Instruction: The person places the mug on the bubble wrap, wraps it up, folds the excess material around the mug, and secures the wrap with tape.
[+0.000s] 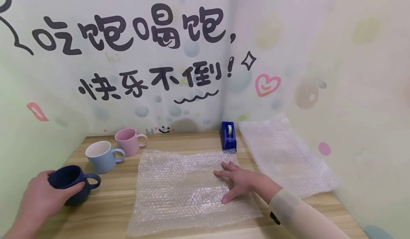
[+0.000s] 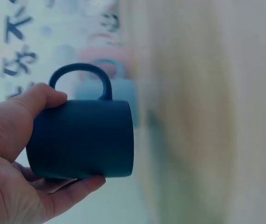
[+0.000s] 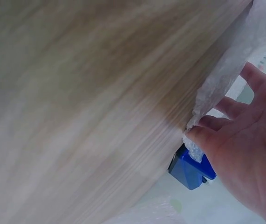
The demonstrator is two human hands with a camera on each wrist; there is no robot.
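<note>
While the left hand (image 1: 43,198) grips the navy mug (image 1: 72,177) at the left of the worktop (image 1: 105,212) in the head view, thumb and fingers clamped round its body, the right hand (image 1: 239,180) lies on the near sheet of bubble wrap (image 1: 179,192), its fingers spread apart. That sheet is laid out flat with no mug on it, and the light blue mug (image 1: 101,157) and the pink mug (image 1: 127,143) stand unwrapped beyond the navy one, so the work looks close to its start, all three mugs being left to deal with. A second sheet (image 1: 285,157) lies at the right; the tape dispenser (image 1: 228,143), held by neither hand, stands by the near sheet's far right corner. In the left wrist view the navy mug's handle is free of the grip; whether its base touches the worktop cannot be told. In the right wrist view the fingers are at the near sheet's edge, the dispenser just beyond.
</note>
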